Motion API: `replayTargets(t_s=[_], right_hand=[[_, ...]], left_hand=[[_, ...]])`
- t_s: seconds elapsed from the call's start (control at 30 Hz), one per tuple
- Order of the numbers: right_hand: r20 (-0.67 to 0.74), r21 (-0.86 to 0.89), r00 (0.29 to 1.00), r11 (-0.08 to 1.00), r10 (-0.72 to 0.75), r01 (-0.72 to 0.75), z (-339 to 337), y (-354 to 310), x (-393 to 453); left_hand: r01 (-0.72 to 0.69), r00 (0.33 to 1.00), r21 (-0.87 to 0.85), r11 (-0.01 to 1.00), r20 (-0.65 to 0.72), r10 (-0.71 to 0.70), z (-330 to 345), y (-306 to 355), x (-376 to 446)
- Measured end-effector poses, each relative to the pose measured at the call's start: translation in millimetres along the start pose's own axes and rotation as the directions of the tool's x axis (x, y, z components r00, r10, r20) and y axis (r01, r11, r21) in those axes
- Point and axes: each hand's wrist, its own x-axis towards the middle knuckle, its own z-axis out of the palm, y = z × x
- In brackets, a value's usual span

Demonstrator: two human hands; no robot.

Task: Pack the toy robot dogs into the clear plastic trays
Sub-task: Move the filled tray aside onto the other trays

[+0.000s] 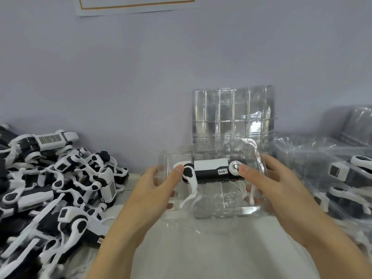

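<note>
Both hands, left hand (pixel 153 186) and right hand (pixel 269 178), gripped the clear plastic tray (pixel 221 210), thumbs on the black-and-white toy robot dog (pixel 211 170). It was best to push both ends down evenly until the dog sat snug.

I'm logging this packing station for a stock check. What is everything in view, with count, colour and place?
Black-and-white toy robot dog: one, lying in the held tray, centre.
Clear plastic tray: one, transparent, held above the table, centre.
Upright clear plastic tray: one, standing against the wall behind.
Pile of loose toy robot dogs: many, black and white, left.
Packed clear trays with dogs: several, right.
White table: one, underneath.
Paper sheet on the wall: one, top.
Left hand: grips tray, thumb on dog.
Right hand: grips tray, thumb on dog.
</note>
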Motion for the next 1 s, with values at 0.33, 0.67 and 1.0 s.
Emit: replayTargets(t_s=[0.33, 0.67, 1.0], right_hand=[[-0.042, -0.046, 0.992, 0.992, -0.116, 0.114, -1.9, -13.7, -4.0], [-0.022, 0.011, 0.999, 0.999, -0.036, 0.037, -10.7, -14.6, -3.2], [0.047, 0.645, 0.996, 0.759, 0.078, -0.090, -32.7, -1.9, -1.0]], left_hand=[[-0.550, 0.835, 0.495, 0.673, 0.301, 0.461, 4.7, 26.4, -26.2], [-0.545, 0.838, 0.642, 0.540, 0.392, 0.381, 25.4, 26.6, -33.8], [-0.627, 0.748, 0.701, 0.341, 0.418, 0.516, 27.8, 104.8, -20.4]])
